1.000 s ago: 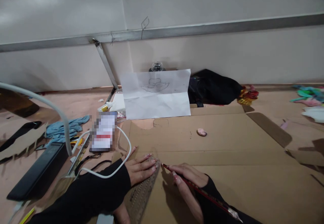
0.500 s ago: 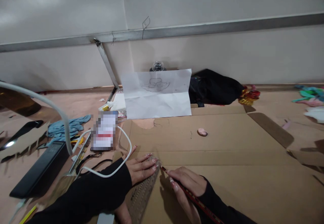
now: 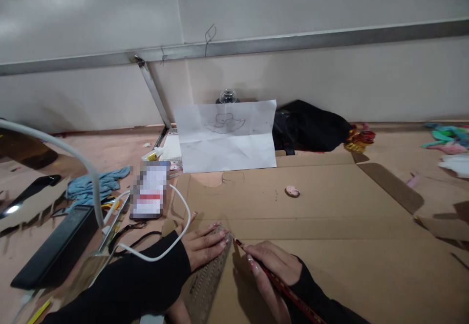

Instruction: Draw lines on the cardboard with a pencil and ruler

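Observation:
My left hand [image 3: 205, 247] lies with spread fingers over a clear ruler with cut-out marks [image 3: 209, 285], pressing it on the flat brown cardboard [image 3: 330, 275]. Just right of the ruler's upper end, my right hand [image 3: 273, 268] grips a dark red pencil [image 3: 287, 292]; its tip is close to the ruler's edge. Behind my hands stands a creased white sheet [image 3: 227, 148] with a pencil drawing. A small pink lump [image 3: 292, 191] rests on the cardboard, near faint pencil marks.
On the left are a phone [image 3: 150, 189] with a white cable [image 3: 183, 197] looping over my left sleeve, a black box-shaped device [image 3: 54, 248] and a blue glove [image 3: 97, 184]. A black bag [image 3: 315, 126] lies against the wall.
The pencil tip and my right hand have shifted very slightly to the right. My left hand stays on the ruler.

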`<state>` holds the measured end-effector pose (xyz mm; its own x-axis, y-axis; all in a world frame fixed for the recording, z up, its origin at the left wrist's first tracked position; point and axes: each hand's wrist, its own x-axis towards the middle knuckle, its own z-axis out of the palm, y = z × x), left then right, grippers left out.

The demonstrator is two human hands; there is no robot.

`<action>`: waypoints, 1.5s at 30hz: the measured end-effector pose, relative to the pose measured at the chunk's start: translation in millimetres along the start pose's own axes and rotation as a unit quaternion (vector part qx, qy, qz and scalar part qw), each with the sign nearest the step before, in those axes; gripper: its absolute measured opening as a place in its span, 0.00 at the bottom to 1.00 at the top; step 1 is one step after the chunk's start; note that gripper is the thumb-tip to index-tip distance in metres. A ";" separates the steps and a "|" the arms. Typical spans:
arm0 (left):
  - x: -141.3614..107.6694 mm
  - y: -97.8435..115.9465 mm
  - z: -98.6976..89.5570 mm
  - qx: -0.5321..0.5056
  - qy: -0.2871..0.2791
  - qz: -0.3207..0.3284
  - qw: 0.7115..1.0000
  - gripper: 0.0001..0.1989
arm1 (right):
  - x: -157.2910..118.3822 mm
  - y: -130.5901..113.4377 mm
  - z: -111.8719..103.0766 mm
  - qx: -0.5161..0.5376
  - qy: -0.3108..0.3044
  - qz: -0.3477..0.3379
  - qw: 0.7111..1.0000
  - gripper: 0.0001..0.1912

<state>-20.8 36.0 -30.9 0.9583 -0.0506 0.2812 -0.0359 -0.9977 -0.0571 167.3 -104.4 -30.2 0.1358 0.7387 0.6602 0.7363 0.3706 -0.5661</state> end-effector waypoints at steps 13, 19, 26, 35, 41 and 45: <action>-1.0 3.3 -1.5 0.023 -0.015 0.001 1.000 0.17 | 2.1 -4.4 -2.6 0.006 -0.016 0.035 0.999 0.13; 3.3 4.1 -6.4 0.033 -0.003 0.002 0.999 0.15 | 0.5 -1.0 -0.8 0.003 -0.015 0.019 1.000 0.13; 2.5 2.1 -3.0 0.024 0.002 0.008 1.000 0.15 | 2.0 -9.1 2.9 0.014 0.005 0.041 0.999 0.11; 3.4 0.3 -2.6 0.018 0.014 0.016 1.000 0.15 | -4.2 -4.9 8.3 -0.040 0.002 -0.016 0.999 0.09; 3.3 2.8 -4.1 0.018 0.004 -0.001 1.000 0.15 | -2.1 -8.7 3.2 -0.058 -0.032 -0.047 0.997 0.08; 3.2 3.6 -4.6 0.020 -0.001 0.002 1.000 0.16 | -1.4 -11.4 -0.8 -0.064 -0.087 -0.056 0.993 0.08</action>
<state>-19.1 32.1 -25.8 0.9587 -0.0542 0.2792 -0.0280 -0.9949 -0.0969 159.2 -110.1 -24.3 -0.0610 0.7869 0.6141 0.8200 0.3902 -0.4186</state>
